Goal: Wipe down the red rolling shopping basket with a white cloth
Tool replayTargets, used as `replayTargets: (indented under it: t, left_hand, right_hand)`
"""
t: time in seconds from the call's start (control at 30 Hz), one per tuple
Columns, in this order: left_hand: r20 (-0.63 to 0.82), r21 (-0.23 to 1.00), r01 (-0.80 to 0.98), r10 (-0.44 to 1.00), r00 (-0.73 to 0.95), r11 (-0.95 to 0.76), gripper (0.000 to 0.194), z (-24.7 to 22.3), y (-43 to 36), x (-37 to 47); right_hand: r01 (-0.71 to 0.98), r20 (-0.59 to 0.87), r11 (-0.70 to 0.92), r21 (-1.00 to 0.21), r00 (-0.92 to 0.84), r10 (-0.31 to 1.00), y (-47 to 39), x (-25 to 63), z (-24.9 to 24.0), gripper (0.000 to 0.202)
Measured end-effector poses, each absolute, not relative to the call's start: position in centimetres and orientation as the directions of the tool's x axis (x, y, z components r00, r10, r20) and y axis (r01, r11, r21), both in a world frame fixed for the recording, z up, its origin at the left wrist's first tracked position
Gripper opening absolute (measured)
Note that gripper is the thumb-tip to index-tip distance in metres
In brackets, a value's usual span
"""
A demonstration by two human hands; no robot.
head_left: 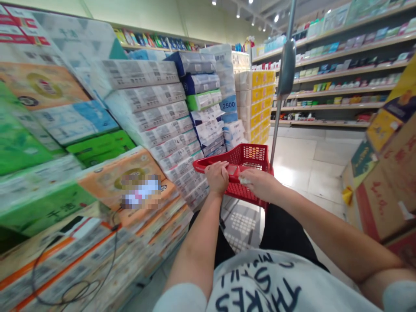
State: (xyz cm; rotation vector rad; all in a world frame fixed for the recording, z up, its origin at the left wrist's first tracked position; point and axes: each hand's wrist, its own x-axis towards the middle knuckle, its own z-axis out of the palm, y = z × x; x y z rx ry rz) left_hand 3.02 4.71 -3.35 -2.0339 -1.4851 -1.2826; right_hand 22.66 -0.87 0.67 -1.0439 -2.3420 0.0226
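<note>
The red cart (243,190) is placed directly in front of the body, with its basket near the stacked tissue packs (165,123). Its handle (233,170) is grasped by both hands: the grip of the left hand (217,175) is wrapped over the left part, and that of the right hand (260,184) appears to be closed around the right part. Steering is probably best done with even pressure from both hands, so that the packs are not brushed. The metal pole (275,134) beside the basket should be watched too, and the tiled floor (308,169) short of the cardboard boxes (378,190) should be favoured
</note>
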Motion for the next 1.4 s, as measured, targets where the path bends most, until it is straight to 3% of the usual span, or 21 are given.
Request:
replayTargets:
  t: [0.13, 0.2, 0.37, 0.47, 0.63, 0.83, 0.9, 1.0, 1.07, 1.2, 1.27, 1.4]
  left_hand:
    - [0.788, 0.246, 0.882, 0.613, 0.059, -0.401, 0.040, -3.3, 4.7, 3.1]
    - [0.784, 0.241, 0.885, 0.618, 0.065, -0.398, 0.040, -3.3, 4.7, 3.1]
    - [0.763, 0.253, 0.890, 0.644, 0.056, -0.378, 0.040, -3.1, 4.5, 3.1]
    - [0.765, 0.260, 0.886, 0.642, 0.054, -0.383, 0.040, -3.0, 4.5, 3.1]
    - [0.784, 0.252, 0.882, 0.619, 0.056, -0.398, 0.040, -3.2, 4.4, 2.7]
    - [0.792, 0.246, 0.882, 0.608, 0.057, -0.403, 0.041, -3.2, 4.6, 2.3]
    - [0.793, 0.234, 0.886, 0.606, 0.064, -0.400, 0.041, -3.2, 4.6, 2.3]
    - [0.794, 0.220, 0.890, 0.603, 0.074, -0.399, 0.041, -3.3, 4.6, 2.5]
    - [0.794, 0.216, 0.893, 0.603, 0.075, -0.396, 0.041, -3.2, 4.6, 2.7]
    - [0.791, 0.211, 0.895, 0.607, 0.079, -0.392, 0.041, -3.3, 4.6, 2.9]
    - [0.788, 0.215, 0.895, 0.611, 0.078, -0.392, 0.041, -3.3, 4.6, 2.9]
    - [0.781, 0.225, 0.896, 0.620, 0.069, -0.384, 0.039, -3.2, 4.5, 3.1]
  right_hand:
    - [0.675, 0.575, 0.602, -0.427, -0.311, 0.757, -1.4, 23.5, 2.5, 0.031]
    - [0.755, 0.536, 0.538, -0.374, -0.298, 0.790, -1.4, 23.2, 2.3, 0.037]
    - [0.934, 0.446, 0.354, -0.045, -0.299, 0.844, -1.3, 21.4, -0.2, 0.044]
    - [0.947, 0.411, 0.322, -0.026, -0.283, 0.867, -0.8, 21.0, -0.1, 0.051]
    - [0.943, 0.212, 0.326, -0.073, -0.305, 0.928, 0.2, 21.1, 1.1, 0.055]
    - [0.862, 0.535, 0.501, 0.080, -0.461, 0.708, -1.7, 20.1, -1.6, 0.044]
    - [0.884, 0.557, 0.464, 0.052, -0.411, 0.722, -1.7, 19.7, -1.7, 0.044]
    - [0.949, 0.445, 0.303, -0.082, -0.237, 0.864, -0.9, 19.3, -0.9, 0.054]
    - [0.961, 0.426, 0.257, -0.106, -0.190, 0.885, -0.7, 19.3, -0.8, 0.057]
    - [0.896, 0.595, 0.441, 0.048, -0.380, 0.708, -1.5, 19.8, -1.9, 0.046]
    - [0.884, 0.605, 0.464, 0.055, -0.399, 0.689, -1.6, 20.0, -2.0, 0.046]
    - [0.961, 0.418, 0.253, -0.112, -0.185, 0.889, -0.4, 20.2, -0.7, 0.055]
